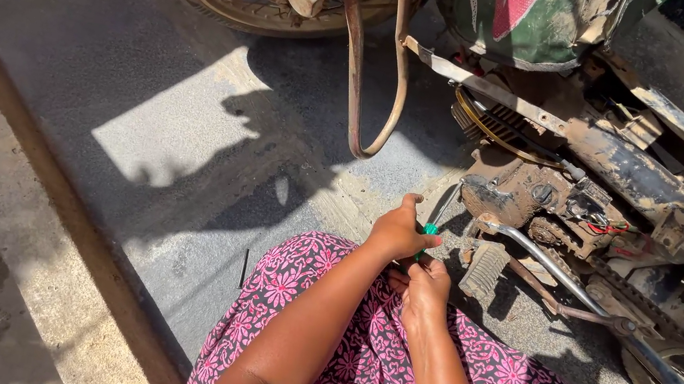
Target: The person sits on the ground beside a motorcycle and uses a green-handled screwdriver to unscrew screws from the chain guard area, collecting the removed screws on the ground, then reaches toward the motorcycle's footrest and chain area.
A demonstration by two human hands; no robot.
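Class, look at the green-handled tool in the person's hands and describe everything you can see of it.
The tool has a bright green handle, plastic by its look, and a thin metal shaft that runs up and to the right toward the muddy engine. Its tip is too small to tell. It is held tilted above the grey floor. The left hand wraps the handle, hiding most of it, and the right hand sits just below, close to the handle's lower end.

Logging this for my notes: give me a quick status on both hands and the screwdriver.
Left hand and right hand both closed on the green-handled screwdriver. Shaft points toward the muddy motorcycle engine. Foot peg sits close beside the hands.
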